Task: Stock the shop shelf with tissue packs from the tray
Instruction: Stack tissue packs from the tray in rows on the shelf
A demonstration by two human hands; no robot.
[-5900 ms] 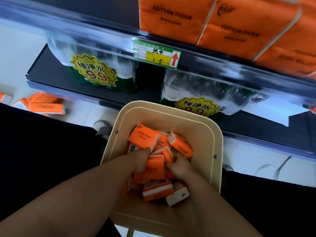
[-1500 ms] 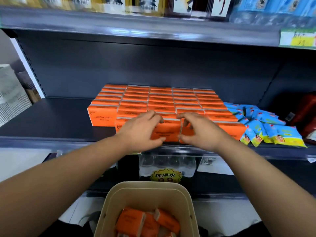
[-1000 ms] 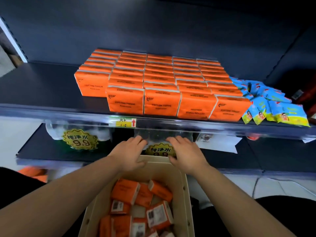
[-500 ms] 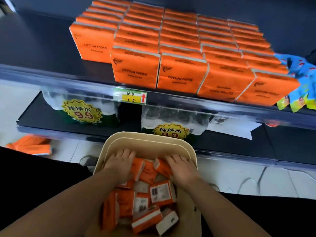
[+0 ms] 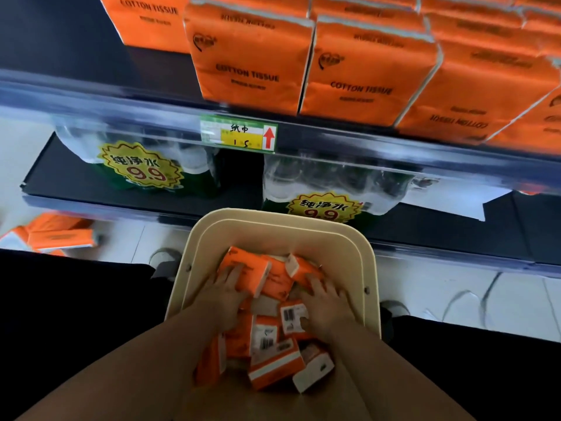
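Tissue packs heaped loose in a beige plastic tray, low in the middle, set between dark trouser legs.

At far left, on the white tiled floor, a few spare orange packs lying flat. Just left of the tray, a grey shoe toe.

Above the floor, a dark lower shelf carrying two shrink-wrapped bundles of water bottles: the left bundle well to the left, the right bundle just behind the tray's far rim. On each, a yellow starburst sticker marked 9.9. Further right on the same shelf, a white paper sheet.

Higher up, the upper shelf, fronted by a clear rail. Clipped to that rail, a green-and-yellow price tag with a red up arrow. On this shelf, shelved packs standing upright in close rows, orange, printed COTTON TISSUE, one toward the right turned upside down.

In the tray, small orange wrappers with white ends, tumbled at all angles, several showing white barcode labels.

Left grip released, fingers spread flat over the topmost pack at the heap's far left. Right grip also released, fingers splayed on a pack at the far right, thumb pressed on a barcode label.
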